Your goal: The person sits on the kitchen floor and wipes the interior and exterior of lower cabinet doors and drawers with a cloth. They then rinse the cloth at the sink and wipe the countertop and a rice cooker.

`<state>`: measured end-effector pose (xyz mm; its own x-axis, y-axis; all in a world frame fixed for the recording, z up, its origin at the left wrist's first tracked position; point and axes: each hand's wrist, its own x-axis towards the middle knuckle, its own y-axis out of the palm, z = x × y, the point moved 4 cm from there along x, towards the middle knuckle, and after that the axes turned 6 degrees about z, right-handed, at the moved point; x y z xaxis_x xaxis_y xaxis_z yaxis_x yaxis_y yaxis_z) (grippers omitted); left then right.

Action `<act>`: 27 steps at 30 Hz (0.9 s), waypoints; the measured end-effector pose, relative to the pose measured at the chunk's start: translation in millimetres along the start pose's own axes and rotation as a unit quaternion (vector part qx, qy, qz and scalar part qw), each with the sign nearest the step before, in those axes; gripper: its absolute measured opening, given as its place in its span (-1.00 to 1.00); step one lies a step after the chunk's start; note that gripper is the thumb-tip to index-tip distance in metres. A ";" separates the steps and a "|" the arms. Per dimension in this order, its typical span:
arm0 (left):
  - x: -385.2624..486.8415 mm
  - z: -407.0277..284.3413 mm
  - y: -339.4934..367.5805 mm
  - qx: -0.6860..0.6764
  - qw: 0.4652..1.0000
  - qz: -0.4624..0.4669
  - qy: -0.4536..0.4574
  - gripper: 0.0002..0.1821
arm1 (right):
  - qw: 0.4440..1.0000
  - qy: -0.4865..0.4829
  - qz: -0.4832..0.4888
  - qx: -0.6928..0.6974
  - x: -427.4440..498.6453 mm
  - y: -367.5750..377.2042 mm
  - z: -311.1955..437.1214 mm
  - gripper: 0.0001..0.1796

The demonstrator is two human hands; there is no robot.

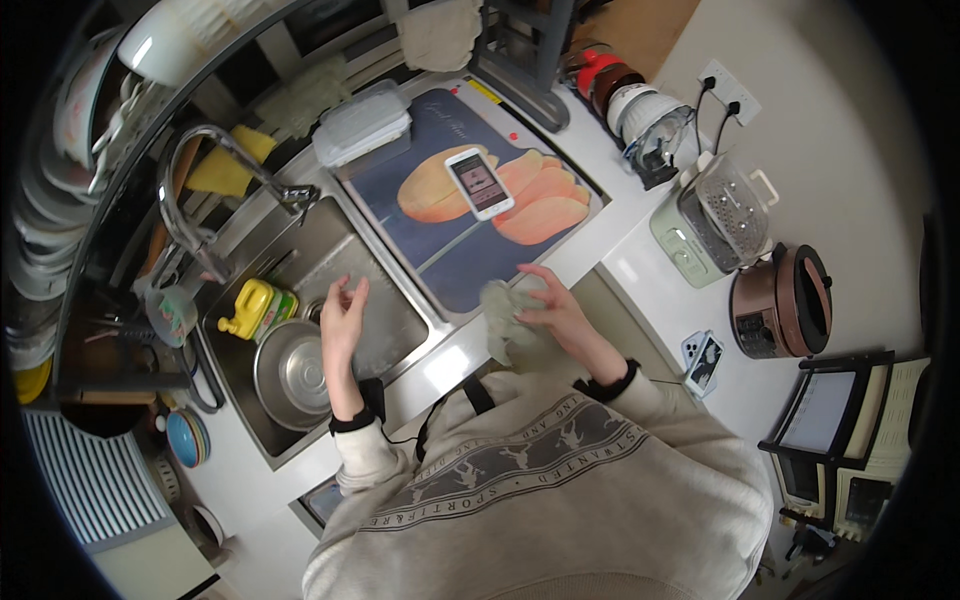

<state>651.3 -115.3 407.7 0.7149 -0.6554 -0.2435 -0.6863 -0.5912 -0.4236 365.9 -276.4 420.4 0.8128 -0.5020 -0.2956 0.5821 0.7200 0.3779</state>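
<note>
My left hand [342, 319] is raised over the steel sink, its fingers a little curled and holding nothing. Below it in the basin are a round steel bowl [296, 375] and a yellow plastic jug-shaped bottle [259, 306] with a green label. My right hand [553, 304] is at the counter's front edge, its fingers on a crumpled pale green cloth [504, 319], blurred, that hangs down past the edge. Beyond it a white smartphone [480, 184] with a lit screen lies on a dark blue mat [450, 259] with a printed tulip pattern.
A curved chrome faucet [214, 139] rises behind the sink. Lidded plastic containers [364, 124] stand at the mat's back left corner. To the right are a green steamer [694, 232], a brown electric cooker [780, 300] and another phone [705, 364]. Stacked bowls [187, 439] sit left of the sink.
</note>
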 end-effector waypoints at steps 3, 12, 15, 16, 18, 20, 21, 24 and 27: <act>-37.0 21.6 -7.2 -0.170 0.984 0.049 -0.009 -0.42 | 0.996 0.012 0.046 -0.072 49.7 46.1 -5.7 -0.31; -33.3 40.8 -47.4 -0.083 0.989 -0.055 0.107 -0.55 | 0.990 0.031 0.126 -0.058 166.5 185.5 -39.8 -0.33; -22.2 54.2 -82.3 -0.136 0.978 -0.111 0.109 -0.67 | 0.983 0.060 0.155 -0.078 187.5 217.8 -56.7 -0.34; -16.5 58.5 -94.2 -0.163 0.970 -0.133 0.122 -0.69 | 0.976 0.070 0.180 -0.102 196.4 226.4 -59.8 -0.34; -6.8 68.5 -118.0 -0.129 0.971 -0.163 0.118 -0.73 | 0.952 0.097 0.225 -0.183 216.6 237.3 -65.9 -0.41; 5.7 70.9 -142.2 0.001 0.971 -0.195 0.138 -0.70 | 0.928 0.092 0.238 -0.272 248.0 243.2 -66.8 -0.38; 10.6 72.2 -150.4 0.054 0.965 -0.215 0.141 -0.69 | 0.913 0.091 0.248 -0.310 266.1 245.9 -68.9 -0.37; 30.8 78.7 -166.5 0.111 0.969 -0.207 0.076 -0.68 | 0.857 -0.034 0.246 -0.451 325.3 240.0 -66.7 -0.33; 49.6 84.8 -178.8 0.092 0.980 -0.178 0.016 -0.65 | 0.835 -0.125 0.230 -0.483 366.8 228.6 -83.6 -0.38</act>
<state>820.9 -2.2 397.4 0.8980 -0.4392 -0.0262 -0.3565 -0.6915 -0.6283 795.1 -255.9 325.0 0.9952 -0.0631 -0.0755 0.0147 0.8539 -0.5202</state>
